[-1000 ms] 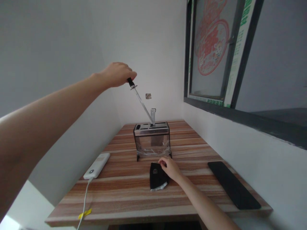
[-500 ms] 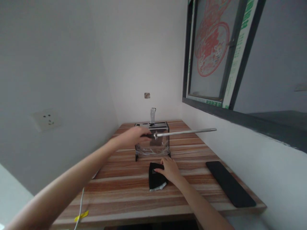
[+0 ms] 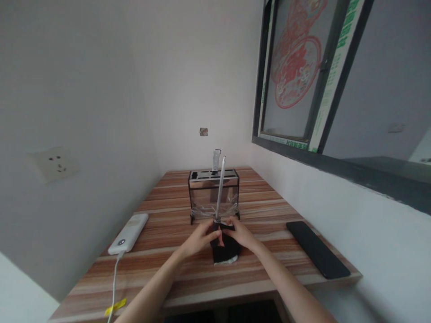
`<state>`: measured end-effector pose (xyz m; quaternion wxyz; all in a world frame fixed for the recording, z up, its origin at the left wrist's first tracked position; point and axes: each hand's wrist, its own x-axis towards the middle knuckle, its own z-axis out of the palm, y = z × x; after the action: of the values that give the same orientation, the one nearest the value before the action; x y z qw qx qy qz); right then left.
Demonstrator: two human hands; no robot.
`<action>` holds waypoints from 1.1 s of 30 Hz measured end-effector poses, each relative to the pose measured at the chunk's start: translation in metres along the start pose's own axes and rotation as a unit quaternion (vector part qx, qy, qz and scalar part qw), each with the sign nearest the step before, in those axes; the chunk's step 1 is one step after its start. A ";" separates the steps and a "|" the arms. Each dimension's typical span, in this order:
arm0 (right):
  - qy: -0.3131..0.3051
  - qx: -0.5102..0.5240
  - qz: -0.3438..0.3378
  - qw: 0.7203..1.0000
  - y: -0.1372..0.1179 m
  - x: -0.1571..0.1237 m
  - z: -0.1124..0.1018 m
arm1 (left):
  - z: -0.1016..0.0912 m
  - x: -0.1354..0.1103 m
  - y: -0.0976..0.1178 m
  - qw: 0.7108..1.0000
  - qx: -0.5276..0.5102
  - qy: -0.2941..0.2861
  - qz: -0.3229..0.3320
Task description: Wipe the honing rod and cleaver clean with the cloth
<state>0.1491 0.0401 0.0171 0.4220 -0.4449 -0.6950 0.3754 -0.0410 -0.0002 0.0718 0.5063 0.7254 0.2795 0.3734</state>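
A honing steel (image 3: 220, 190) stands nearly upright, its rod tilted slightly right and its handle end low at my hands. My left hand (image 3: 200, 237) is closed around the handle, which is mostly hidden by fingers. Against the same spot, my right hand (image 3: 240, 234) pinches the top of a black cloth piece (image 3: 225, 252) with a white lower edge. The cloth lies on the table beneath both hands. Just behind them stands a knife holder (image 3: 198, 196) with clear sides and a slotted metal top.
A black phone-like slab (image 3: 318, 249) lies near the right table edge. On the left is a white power bank (image 3: 129, 233) with a cable (image 3: 114, 280) under yellow tape (image 3: 116, 306). Something wrapped in plastic (image 3: 216, 160) sticks up from the holder. Walls border the wooden table (image 3: 269, 215).
My left hand has brought the honing steel down to the cloth and turned it from level to upright. My right hand now grips the cloth's upper edge beside the handle.
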 end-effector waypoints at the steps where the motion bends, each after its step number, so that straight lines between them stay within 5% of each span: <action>1: 0.005 0.026 0.003 1.000 -0.001 0.000 -0.002 | 0.000 -0.002 -0.002 1.000 -0.013 -0.005 -0.007; 9: 0.065 0.315 0.042 0.946 -0.015 0.014 -0.011 | 0.004 -0.007 -0.022 0.995 -0.075 -0.013 -0.056; 15: 0.173 0.538 0.054 0.823 -0.024 0.013 0.012 | 0.011 -0.009 -0.032 0.999 0.016 0.004 -0.049; 24: 0.218 0.557 0.024 0.801 -0.032 0.008 0.020 | 0.015 -0.009 -0.041 0.995 0.020 0.090 -0.042; 33: 0.181 0.602 0.013 0.778 -0.046 0.000 0.016 | 0.016 -0.005 -0.046 0.990 0.004 0.125 -0.057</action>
<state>0.1202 0.0232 0.0531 0.7169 -0.1687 -0.2325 0.6353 -0.0318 0.0026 0.0242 0.4847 0.6578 0.3834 0.4306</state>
